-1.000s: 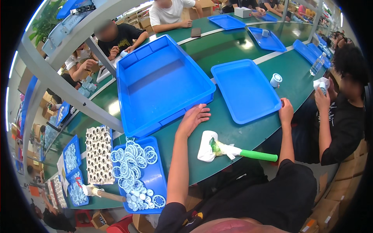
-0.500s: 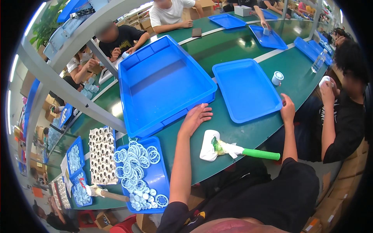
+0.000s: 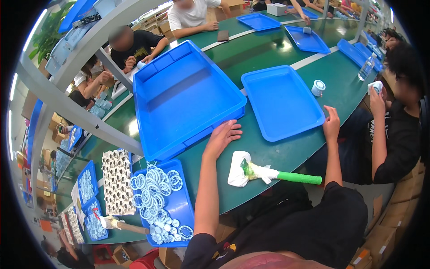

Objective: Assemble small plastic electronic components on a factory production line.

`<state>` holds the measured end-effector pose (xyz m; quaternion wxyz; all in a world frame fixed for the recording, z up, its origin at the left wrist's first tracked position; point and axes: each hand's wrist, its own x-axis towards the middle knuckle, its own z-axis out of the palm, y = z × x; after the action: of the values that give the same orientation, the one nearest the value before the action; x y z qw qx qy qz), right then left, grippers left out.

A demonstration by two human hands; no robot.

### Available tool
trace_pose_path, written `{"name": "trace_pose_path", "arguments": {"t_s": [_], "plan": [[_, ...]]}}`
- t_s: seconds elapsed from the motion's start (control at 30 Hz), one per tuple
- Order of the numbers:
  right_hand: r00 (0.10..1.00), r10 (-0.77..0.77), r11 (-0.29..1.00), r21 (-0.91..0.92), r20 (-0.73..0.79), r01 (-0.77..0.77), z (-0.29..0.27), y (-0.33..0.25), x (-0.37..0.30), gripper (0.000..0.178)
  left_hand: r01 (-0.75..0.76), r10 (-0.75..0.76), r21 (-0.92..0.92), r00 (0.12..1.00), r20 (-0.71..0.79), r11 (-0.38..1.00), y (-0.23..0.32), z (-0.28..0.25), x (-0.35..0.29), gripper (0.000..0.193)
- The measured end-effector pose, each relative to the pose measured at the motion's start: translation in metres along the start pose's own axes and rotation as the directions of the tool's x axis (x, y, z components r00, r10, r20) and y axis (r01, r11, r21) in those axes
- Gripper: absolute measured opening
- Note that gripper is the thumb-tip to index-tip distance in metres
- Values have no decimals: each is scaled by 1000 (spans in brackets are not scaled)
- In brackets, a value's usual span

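My left hand (image 3: pixel 224 136) rests with its fingers stretched out along the near wall of the large, deep blue bin (image 3: pixel 188 141). Nothing is in it. My right hand (image 3: pixel 331 124) is at the near right corner of a shallow blue tray (image 3: pixel 283 103), fingers apart and their tips at or close to the rim. No parts lie in that tray or in the bin. Between my arms lies a mallet (image 3: pixel 295 177) with a green handle, its head wrapped in white material and tape. A pale blue and white cylindrical part (image 3: pixel 318 88) stands beyond my right hand.
A blue tray (image 3: pixel 186 204) at left holds several light blue rings and caps. A second wrapped mallet (image 3: pixel 130 227) touches it, near an egg-carton tray (image 3: pixel 117 181). A grey metal post (image 3: pixel 107 127) slants over the table. A co-worker (image 3: pixel 394 134) sits close at right; a bottle (image 3: pixel 367 68) stands there.
The view has shifted slightly; my hands keep their places. Across the table, a co-worker's hand has drawn back from a part in a blue tray. The co-worker at right has turned a white part.
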<state>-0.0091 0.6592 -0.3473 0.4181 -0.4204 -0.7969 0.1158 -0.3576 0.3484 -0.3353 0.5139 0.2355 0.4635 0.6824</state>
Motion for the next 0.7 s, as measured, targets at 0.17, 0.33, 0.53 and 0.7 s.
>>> {"name": "trace_pose_path", "arguments": {"t_s": [0.17, 0.33, 0.53, 0.7], "plan": [[988, -37, 997, -78, -152, 26, -5, 7, -2, 27, 7, -7, 12, 1000, 12, 1000, -3, 8, 3, 52], [988, -148, 975, -158, 52, 154, -3, 20, 0, 17, -9, 10, -32, 1000, 15, 999, -5, 7, 3, 51], [979, -204, 979, 15, -9, 204, -3, -1, 2, 13, -22, 22, -38, 1000, 6, 999, -1, 1, 0, 51], [988, -145, 986, -90, -45, 141, -5, 6, -2, 36, 9, -9, 38, 1000, -16, 999, -1, 8, 3, 57]]}}
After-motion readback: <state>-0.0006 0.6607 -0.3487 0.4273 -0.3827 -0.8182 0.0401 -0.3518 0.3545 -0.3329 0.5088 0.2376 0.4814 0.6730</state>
